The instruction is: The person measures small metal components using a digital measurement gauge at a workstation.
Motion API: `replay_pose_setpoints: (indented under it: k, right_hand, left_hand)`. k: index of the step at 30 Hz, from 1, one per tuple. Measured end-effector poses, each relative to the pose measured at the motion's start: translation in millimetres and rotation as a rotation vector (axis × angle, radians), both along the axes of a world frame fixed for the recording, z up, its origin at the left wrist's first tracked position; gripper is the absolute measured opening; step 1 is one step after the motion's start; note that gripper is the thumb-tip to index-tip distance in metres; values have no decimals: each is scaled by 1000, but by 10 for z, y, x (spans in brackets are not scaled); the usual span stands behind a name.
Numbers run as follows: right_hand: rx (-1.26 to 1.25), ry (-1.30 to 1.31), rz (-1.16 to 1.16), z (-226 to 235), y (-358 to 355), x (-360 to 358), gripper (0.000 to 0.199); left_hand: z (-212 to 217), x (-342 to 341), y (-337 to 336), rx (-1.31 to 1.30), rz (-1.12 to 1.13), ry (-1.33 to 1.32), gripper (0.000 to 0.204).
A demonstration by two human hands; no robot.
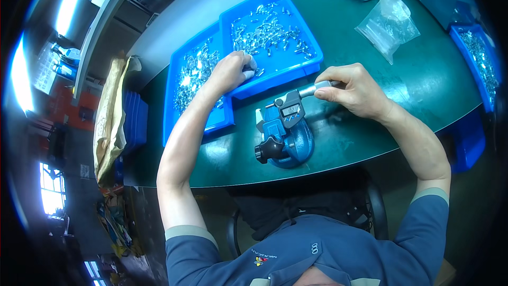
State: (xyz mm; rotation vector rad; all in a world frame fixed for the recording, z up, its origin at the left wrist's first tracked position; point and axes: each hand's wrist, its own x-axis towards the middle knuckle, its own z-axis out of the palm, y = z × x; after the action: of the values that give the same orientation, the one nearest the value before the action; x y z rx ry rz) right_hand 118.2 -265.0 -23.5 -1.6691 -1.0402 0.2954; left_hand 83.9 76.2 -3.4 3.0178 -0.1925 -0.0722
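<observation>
Green bench [402, 90], blue trays w/ small metal parts. Left hand [231, 71] curled over a part at tray [275, 77] edge. Right hand [355, 91] pinches micrometer [290, 110] thimble, stand-mounted; turn gently, seat the part square.

Left hand [231, 71] curled, right hand [353, 91] seemingly pinching

left hand [232, 71] fingertips hidden, tray parts [267, 32] too small

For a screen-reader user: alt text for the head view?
A person's right hand turns a digital micrometer clamped in a blue stand, while the left hand reaches into a blue tray of small metal parts.
</observation>
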Motion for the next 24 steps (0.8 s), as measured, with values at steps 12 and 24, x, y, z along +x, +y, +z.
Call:
replay_pose_setpoints:
  k: [12,24]
  right_hand:
    - [8,-3,5,17,-8,0,23]
    - [-37,9,-2,40,30,0,23]
  left_hand:
    - [19,-776,-414,-975,247,-260,19]
    - [-266,-1072,-514,-1503,131,-248,31]
